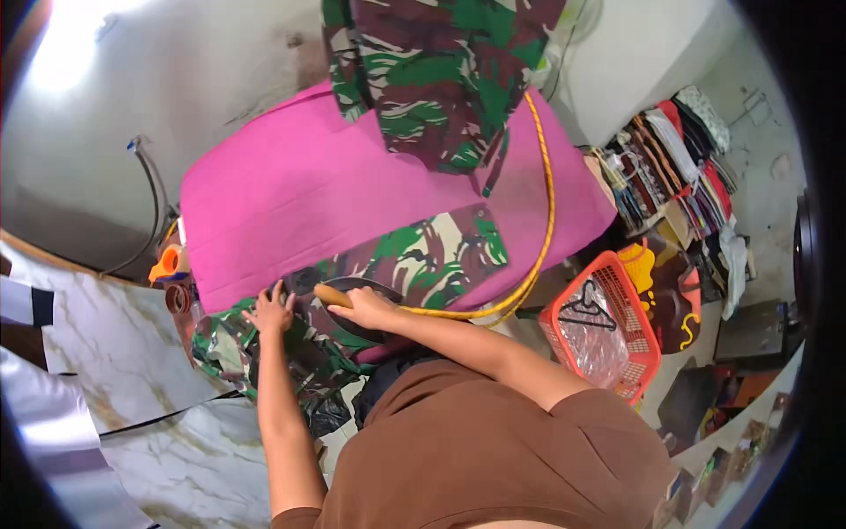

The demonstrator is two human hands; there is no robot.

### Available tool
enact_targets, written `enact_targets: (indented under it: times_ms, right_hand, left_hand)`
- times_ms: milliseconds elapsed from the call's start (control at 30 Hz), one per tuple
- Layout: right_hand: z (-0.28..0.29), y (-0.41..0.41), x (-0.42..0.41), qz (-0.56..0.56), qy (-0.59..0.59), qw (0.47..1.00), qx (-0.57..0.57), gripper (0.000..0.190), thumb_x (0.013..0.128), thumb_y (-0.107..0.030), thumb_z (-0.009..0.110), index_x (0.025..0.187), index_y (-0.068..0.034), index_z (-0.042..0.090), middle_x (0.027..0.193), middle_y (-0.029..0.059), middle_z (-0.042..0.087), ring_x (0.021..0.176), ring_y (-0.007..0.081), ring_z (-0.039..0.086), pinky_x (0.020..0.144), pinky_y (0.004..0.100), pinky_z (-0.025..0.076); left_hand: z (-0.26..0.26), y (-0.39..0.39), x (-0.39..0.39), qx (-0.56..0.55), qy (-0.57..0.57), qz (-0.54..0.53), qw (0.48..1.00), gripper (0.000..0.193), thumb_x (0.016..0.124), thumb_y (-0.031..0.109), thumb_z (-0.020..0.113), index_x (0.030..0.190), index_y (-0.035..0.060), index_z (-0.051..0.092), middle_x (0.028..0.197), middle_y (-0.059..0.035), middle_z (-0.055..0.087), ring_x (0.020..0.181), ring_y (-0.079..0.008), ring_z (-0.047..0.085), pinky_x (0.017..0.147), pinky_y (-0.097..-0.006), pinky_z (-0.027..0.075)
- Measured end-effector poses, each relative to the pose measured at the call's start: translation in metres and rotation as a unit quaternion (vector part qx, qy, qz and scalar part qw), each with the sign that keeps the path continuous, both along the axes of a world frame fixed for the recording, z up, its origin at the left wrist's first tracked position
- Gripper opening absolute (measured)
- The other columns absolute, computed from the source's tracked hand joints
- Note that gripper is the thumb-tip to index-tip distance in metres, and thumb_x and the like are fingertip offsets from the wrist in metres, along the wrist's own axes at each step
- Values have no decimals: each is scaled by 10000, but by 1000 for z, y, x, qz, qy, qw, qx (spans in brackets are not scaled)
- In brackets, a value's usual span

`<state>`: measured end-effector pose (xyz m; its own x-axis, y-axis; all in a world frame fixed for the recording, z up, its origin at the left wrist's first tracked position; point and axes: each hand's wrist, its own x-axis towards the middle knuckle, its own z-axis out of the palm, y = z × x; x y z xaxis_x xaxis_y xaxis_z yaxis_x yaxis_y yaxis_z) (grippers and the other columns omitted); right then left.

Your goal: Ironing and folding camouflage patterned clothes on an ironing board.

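Observation:
My right hand (365,309) is closed around the wooden handle (332,295) of a clothes iron, whose dark soleplate (377,285) rests on a camouflage garment (423,254). From behind my grip a yellow cord (547,178) loops over to the right and up. My left hand (272,311) lies on the same garment to the left of the iron, fingers spread and holding nothing. Part of this garment stretches across a pink-covered ironing surface (264,198); the rest bunches up and hangs over the near left edge.
Another camouflage garment (436,79) hangs over the far side. At right stand a red plastic basket (651,344) holding a black hanger (587,311) and clear plastic, and stacks of folded clothes (661,165). An orange tape dispenser (170,262) sits beyond the left edge.

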<state>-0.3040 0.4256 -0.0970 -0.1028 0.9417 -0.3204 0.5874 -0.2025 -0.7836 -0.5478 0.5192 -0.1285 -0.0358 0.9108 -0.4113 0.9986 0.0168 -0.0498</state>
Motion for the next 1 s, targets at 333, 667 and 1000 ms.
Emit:
enact_targets:
  times_ms: [333, 667, 1000]
  right_hand:
    - [-16, -47, 217, -117, -114, 987, 6, 643, 872, -626, 585, 875, 5, 710, 777, 256, 674, 766, 407, 685, 679, 473, 515]
    - [2, -39, 360, 28, -157, 982, -99, 565, 795, -561, 696, 880, -3, 719, 774, 230, 681, 737, 363, 687, 688, 446, 524]
    - [-2, -7, 462, 141, -389, 910, 8, 279, 775, -338, 689, 800, -60, 694, 781, 208, 678, 782, 405, 661, 701, 509, 531]
  left_hand:
    - [-17, -12, -1, 46, 12, -22, 999, 589, 973, 504, 479, 1523, 404, 293, 1555, -86, 340, 1424, -296, 345, 1100, -755, 99]
    - [-46, 10, -22, 220, 61, -38, 973, 574, 896, 251, 570, 1432, 100, 433, 1452, -114, 459, 1351, -294, 430, 1125, -722, 77]
    - [15, -1, -30, 218, 20, -80, 972, 252, 783, 172, 664, 1029, 122, 682, 1218, -95, 602, 1227, -269, 527, 1153, -691, 112]
